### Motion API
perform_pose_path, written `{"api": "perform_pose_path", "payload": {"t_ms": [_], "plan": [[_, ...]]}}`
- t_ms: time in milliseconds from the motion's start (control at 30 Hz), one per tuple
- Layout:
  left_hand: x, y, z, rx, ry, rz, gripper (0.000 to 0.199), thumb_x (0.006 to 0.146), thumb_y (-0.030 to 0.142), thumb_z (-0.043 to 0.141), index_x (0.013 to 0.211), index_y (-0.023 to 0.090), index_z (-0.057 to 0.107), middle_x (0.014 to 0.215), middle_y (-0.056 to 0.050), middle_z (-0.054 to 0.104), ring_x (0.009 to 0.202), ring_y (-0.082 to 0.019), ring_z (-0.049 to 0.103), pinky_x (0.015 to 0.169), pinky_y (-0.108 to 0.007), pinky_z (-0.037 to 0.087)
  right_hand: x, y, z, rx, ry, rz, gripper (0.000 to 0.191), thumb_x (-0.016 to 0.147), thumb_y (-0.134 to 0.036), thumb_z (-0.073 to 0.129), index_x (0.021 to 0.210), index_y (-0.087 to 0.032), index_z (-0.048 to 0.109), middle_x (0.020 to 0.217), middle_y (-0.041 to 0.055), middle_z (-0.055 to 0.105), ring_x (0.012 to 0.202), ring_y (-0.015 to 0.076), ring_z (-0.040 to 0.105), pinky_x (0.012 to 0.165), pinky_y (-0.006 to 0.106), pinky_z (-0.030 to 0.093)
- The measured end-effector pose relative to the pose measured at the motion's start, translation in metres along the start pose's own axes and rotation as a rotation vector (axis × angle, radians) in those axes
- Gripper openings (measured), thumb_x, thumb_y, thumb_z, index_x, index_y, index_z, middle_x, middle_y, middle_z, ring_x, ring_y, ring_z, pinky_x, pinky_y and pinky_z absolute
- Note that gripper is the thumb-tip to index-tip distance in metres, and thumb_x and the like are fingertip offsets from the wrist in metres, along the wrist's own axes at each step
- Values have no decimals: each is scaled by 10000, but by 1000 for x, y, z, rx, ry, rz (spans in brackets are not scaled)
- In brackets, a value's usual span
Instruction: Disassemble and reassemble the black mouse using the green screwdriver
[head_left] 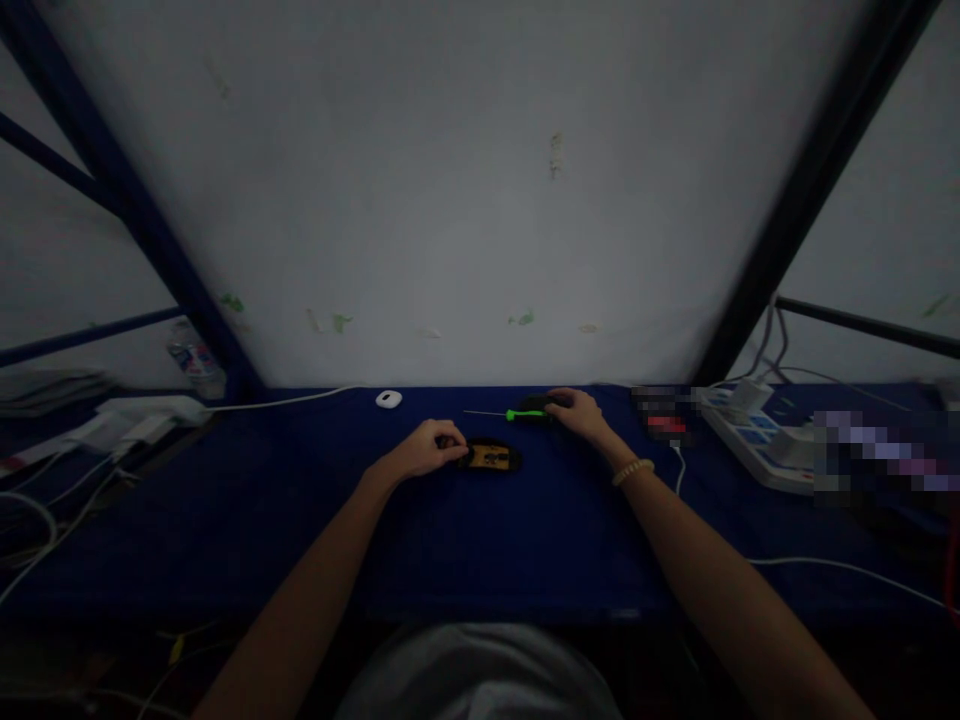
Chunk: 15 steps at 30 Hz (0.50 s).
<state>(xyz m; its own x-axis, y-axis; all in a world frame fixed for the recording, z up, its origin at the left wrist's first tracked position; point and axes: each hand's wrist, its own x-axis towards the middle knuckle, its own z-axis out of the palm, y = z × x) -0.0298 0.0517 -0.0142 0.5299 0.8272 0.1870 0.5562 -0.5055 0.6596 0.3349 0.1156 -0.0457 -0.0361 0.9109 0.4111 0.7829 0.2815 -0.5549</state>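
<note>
An opened computer mouse point(492, 456) lies on the blue tabletop, its yellowish circuit board exposed in a black shell. My left hand point(429, 450) is closed at the mouse's left end, with thumb and fingers gripping its edge. A screwdriver point(519, 413) with a bright green handle and thin shaft lies level behind it, its tip pointing left. My right hand point(577, 412) has its fingers closed around the handle's right end. Just behind the handle sits a dark rounded piece point(535, 402), perhaps the mouse's cover, partly hidden by my right fingers.
A small white case point(388, 399) lies near the wall. White power strips with cables stand at left point(154, 408) and right point(757, 440). A plastic bottle point(196, 362) leans by the left blue frame post. A white cable point(847, 566) crosses the right front.
</note>
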Motion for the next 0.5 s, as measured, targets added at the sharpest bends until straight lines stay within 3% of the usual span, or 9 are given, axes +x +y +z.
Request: {"api": "perform_pose_path", "payload": {"t_ms": [100, 167, 300, 400, 500], "plan": [[0, 2, 1, 11, 0, -5, 304, 896, 484, 740, 887, 189, 810, 814, -37, 670, 739, -186, 599, 679, -288, 449, -5, -12, -5, -21, 32, 14, 379, 985, -503, 686, 1209, -214, 784, 1223, 148, 754, 1176, 337, 688, 1053, 600, 514], [0, 3, 1, 15, 2, -9, 300, 907, 474, 722, 877, 188, 806, 824, -42, 681, 750, -190, 608, 685, -288, 454, -11, -28, -6, -12, 27, -62, 385, 993, -524, 666, 1252, -266, 786, 1353, 154, 704, 1279, 359, 625, 1111, 624, 452], [0, 4, 3, 22, 12, -24, 281, 913, 439, 689, 878, 186, 806, 854, -52, 716, 764, -197, 629, 712, -296, 466, -31, -67, 1, 35, -162, -340, 364, 918, -614, 764, 1196, -384, 813, 1412, 58, 689, 1343, 301, 586, 1168, 535, 411], [1, 2, 4, 28, 22, -43, 270, 898, 433, 696, 872, 191, 813, 859, -57, 741, 780, -207, 647, 723, -302, 469, -43, -85, 11, 38, -288, -457, 485, 791, -666, 869, 1156, -349, 835, 1411, 79, 691, 1353, 326, 577, 1171, 543, 400], [2, 1, 4, 22, 17, -56, 278, 887, 441, 701, 854, 191, 816, 838, -59, 760, 784, -216, 662, 718, -301, 472, -45, -88, 16, 24, -347, -494, 533, 783, -654, 880, 1187, -309, 830, 1398, 106, 699, 1338, 341, 582, 1163, 560, 401]]}}
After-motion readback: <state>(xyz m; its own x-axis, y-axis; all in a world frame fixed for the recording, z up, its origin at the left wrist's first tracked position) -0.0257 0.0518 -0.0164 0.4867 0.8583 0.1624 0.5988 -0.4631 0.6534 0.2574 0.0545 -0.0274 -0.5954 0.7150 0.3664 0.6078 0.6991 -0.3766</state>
